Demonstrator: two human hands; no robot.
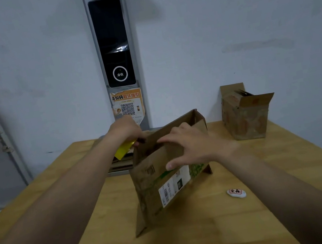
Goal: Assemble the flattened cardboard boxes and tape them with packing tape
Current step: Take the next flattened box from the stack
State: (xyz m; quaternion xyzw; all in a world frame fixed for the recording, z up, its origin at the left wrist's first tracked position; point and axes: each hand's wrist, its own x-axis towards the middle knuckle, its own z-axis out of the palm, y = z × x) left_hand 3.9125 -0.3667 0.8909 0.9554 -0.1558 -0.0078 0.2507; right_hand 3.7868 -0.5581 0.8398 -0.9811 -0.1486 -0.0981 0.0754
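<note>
At the middle of the wooden desk (216, 239), a printed cardboard box (155, 186) stands half unfolded with its shipping label facing the camera. The right hand (191, 148) lies across the box's top flap, fingers straight and spread, thumb on the front face. The left hand (124, 130), at the box's far left corner, is curled around a flat yellow tool (123, 150). Behind the box lies flattened cardboard (120, 164). Far right of it sits a second box (246, 116), flaps up. Near its right front lies a white oval tag (236, 192).
</note>
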